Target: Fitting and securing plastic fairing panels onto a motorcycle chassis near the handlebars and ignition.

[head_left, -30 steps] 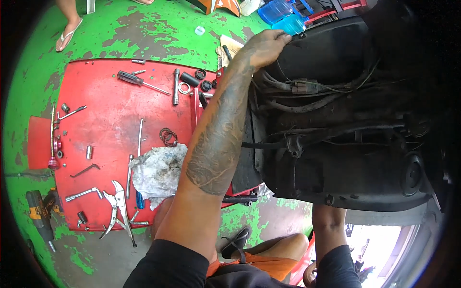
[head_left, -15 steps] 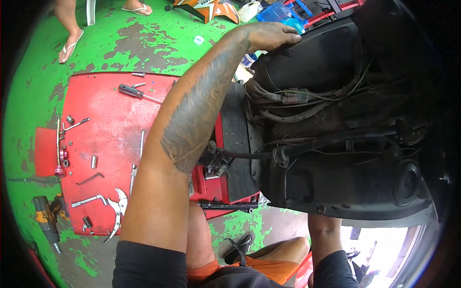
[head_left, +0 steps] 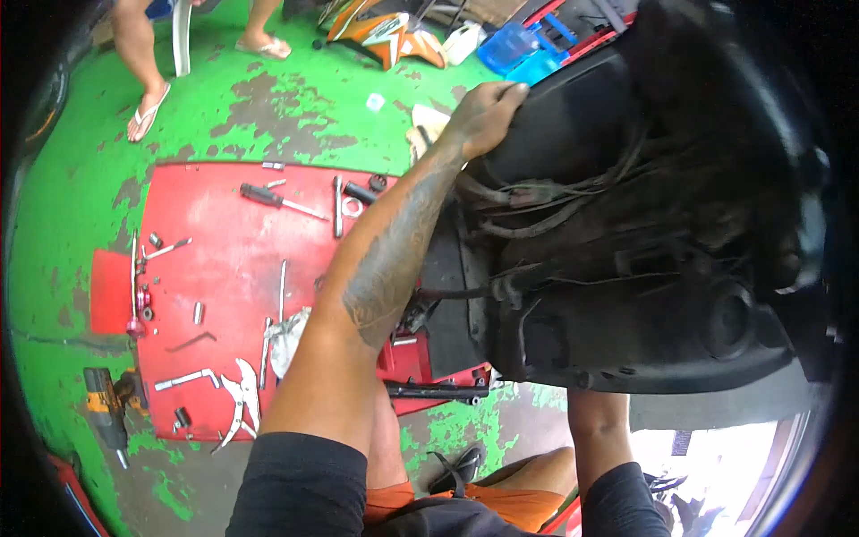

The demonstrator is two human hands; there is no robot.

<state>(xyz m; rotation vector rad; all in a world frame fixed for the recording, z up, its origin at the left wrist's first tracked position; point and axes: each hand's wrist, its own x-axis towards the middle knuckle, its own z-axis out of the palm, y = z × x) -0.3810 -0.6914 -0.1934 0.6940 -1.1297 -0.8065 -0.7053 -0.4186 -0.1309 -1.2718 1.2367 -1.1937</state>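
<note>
My left hand grips the black plastic panel to its right, apparently steadying; next needs even support. Right hand hidden, grip undetermined.

A red platform carries a screwdriver, locking pliers, socket and rag

Screwdriver: lies near the far edge of your red platform.
Locking pliers: at your platform's near edge.
Hex-type bent wrench: toward its near-left corner.
Rag: white, crumpled, partly hidden from you.
Drill: on your green floor, outside the near-left corner.
Fairing: orange-white, beyond the far edge.
Blue jug: right of it.
</note>
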